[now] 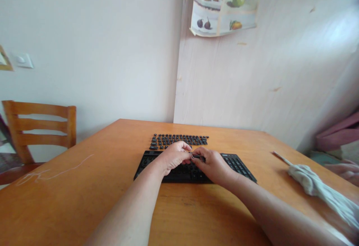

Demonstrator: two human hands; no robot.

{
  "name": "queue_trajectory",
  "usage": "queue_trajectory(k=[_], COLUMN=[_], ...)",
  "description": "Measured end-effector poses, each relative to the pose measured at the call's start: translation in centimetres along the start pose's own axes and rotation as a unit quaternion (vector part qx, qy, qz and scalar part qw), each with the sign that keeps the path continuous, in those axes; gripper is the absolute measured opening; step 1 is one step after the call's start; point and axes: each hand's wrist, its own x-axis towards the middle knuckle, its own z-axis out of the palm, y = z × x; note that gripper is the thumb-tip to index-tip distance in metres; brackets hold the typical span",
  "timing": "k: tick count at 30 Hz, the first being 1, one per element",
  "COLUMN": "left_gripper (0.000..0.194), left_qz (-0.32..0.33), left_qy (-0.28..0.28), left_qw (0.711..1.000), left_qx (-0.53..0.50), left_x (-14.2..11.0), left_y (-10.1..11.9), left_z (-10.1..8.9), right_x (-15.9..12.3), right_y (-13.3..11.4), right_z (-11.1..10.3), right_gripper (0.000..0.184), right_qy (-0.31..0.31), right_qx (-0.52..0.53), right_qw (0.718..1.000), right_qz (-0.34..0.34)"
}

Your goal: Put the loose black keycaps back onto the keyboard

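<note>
Over the black keyboard (186, 177), my left hand (175, 158) and my right hand (211, 162) meet with fingertips pinched together. Between them is a small dark piece with a thin, shiny wire-like part (193, 156); its kind is too small and covered to tell. The keyboard's number pad (238, 165) still carries its keys, while much of its main part is hidden under my hands and looks bare at the left. Just behind it, loose black keycaps (179, 138) lie in rows on the wooden table.
The wooden table (84, 193) stands against the wall. A white thread (64, 173) lies on its left side. At the right are a pale cloth (311, 182) and a thin stick (282, 158). A wooden chair (45, 126) stands beyond the left edge.
</note>
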Motion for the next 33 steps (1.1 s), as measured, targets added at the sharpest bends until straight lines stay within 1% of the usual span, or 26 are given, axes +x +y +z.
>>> queue_trajectory(k=[2,5,8,11,14,18,28,33], left_gripper=[0.033,0.024,0.021,0.021,0.021,0.022,0.02,0.018], left_qz=[-0.003,0.013,0.022,0.021,0.018,0.011,0.007,0.004], left_qy=[0.034,0.115,0.18,0.213,0.223,0.221,0.214,0.207], left_qw=[0.999,0.993,0.983,0.976,0.974,0.974,0.976,0.978], left_qx=[-0.002,0.002,-0.009,-0.027,-0.036,-0.035,-0.028,-0.024], left_x=[0.2,0.6,0.9,0.9,0.8,0.7,0.7,0.7], left_y=[0.0,-0.1,-0.2,0.0,0.3,0.3,0.2,0.1], left_z=[-0.3,-1.1,-2.0,-2.6,-2.8,-2.8,-2.8,-2.7], right_x=[0.7,2.5,4.7,6.4,7.4,7.9,8.5,7.9], right_y=[0.5,2.0,4.4,6.8,8.5,9.6,9.9,9.6], right_z=[-0.5,-1.2,-1.5,-1.0,-0.1,0.9,1.9,1.9], right_gripper=[0.02,0.023,0.019,0.018,0.016,0.012,0.01,0.014], right_qy=[0.01,0.03,0.011,-0.017,-0.026,-0.038,-0.054,-0.04], right_qx=[-0.021,-0.046,-0.051,-0.073,-0.079,-0.083,-0.084,-0.081], right_qw=[0.999,0.996,0.994,0.989,0.988,0.987,0.987,0.99], right_qz=[0.022,0.073,0.099,0.127,0.13,0.133,0.128,0.104])
